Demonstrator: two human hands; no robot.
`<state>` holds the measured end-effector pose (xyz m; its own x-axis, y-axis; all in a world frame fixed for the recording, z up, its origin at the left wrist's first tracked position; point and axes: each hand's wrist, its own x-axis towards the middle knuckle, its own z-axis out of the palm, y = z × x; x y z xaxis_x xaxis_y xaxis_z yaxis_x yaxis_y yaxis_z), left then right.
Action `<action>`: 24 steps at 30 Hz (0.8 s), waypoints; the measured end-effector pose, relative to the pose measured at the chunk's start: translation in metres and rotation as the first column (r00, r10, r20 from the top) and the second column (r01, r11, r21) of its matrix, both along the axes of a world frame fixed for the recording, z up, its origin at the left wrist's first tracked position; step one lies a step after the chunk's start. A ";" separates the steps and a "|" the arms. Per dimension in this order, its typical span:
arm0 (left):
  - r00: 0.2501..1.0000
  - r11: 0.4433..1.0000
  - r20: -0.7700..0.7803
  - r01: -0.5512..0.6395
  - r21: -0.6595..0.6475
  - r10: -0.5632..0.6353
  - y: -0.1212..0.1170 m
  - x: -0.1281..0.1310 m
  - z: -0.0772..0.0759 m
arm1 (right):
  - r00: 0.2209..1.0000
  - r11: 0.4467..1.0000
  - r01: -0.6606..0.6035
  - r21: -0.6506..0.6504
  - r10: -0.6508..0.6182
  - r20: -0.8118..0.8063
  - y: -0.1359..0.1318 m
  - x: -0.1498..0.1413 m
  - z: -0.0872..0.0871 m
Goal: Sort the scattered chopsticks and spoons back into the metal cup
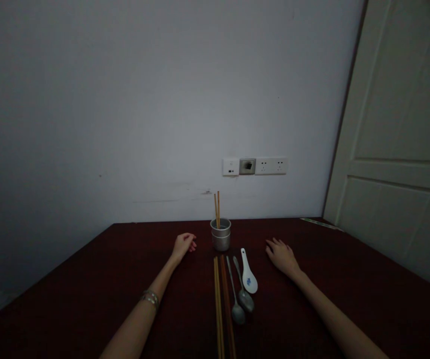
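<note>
A dark red-brown tabletop (99,279) spreads to both sides of the metal cup (221,243), which stands upright near its far edge with two light wooden chopsticks (218,209) leaning in it. Behind the cup rises a plain pale wall (162,109), scuffed just above the table's edge there. Above and to the right of the cup, a row of white socket plates (271,166) is broken by one grey plate (247,166) with a dark patch. Far to the cup's right are a panelled, pale door (398,199) and, near it on the table's edge, a narrow printed strip (322,224).

On the near side of the cup lie, from left to right, a yellowish chopstick pair (219,299), a reddish-brown chopstick pair (227,299), two metal spoons (238,314) and a white porcelain soup spoon (250,283) with a blue motif.

The left hand (184,246), left of the cup, is loosely curled; whether its fingertips meet I cannot tell. The right hand (282,255), right of the cup, rests palm down, fingers extended and slightly spread, nearest the porcelain spoon.
</note>
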<state>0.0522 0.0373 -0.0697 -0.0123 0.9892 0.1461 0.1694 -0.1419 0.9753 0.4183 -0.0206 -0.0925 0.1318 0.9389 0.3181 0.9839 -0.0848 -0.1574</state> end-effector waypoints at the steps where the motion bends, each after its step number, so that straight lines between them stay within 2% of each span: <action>1: 1.000 1.000 -0.015 -0.002 0.006 0.002 -0.001 0.001 0.001 | 1.000 1.000 -0.001 0.001 0.001 -0.001 0.000 0.000 0.000; 8: 0.980 0.995 -0.194 -0.021 0.094 0.039 -0.006 0.004 0.005 | 1.000 1.000 -0.009 -0.005 0.009 -0.004 -0.004 -0.002 0.005; 12: 0.948 1.000 -0.317 -0.019 0.019 0.024 -0.015 0.010 0.014 | 1.000 1.000 -0.010 -0.001 0.010 -0.012 -0.006 -0.004 0.007; 15: 0.901 0.999 -0.434 -0.026 -0.036 0.008 -0.031 0.020 0.026 | 1.000 1.000 -0.003 0.004 0.003 -0.022 -0.007 -0.005 0.007; 18: 0.860 0.996 -0.506 0.032 -0.084 -0.070 -0.051 0.034 0.038 | 1.000 1.000 -0.001 -0.001 0.001 -0.017 -0.006 -0.006 0.007; 20: 0.795 0.986 -0.584 0.112 -0.127 -0.165 -0.065 0.043 0.045 | 1.000 1.000 -0.005 -0.007 0.005 -0.011 -0.006 -0.005 0.007; 22: 0.684 0.974 -0.693 0.162 -0.159 -0.228 -0.078 0.050 0.052 | 1.000 1.000 -0.012 -0.012 0.012 -0.005 -0.007 -0.005 0.008; 24: 0.564 0.969 -0.788 0.163 -0.185 -0.246 -0.090 0.056 0.057 | 1.000 1.000 -0.019 -0.014 0.019 0.001 -0.007 -0.005 0.007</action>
<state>0.1084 -0.0525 -0.0128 0.2730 0.9580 -0.0878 0.8617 -0.2029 0.4651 0.4138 -0.0277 -0.0851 0.1137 0.9454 0.3054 0.9855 -0.0682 -0.1556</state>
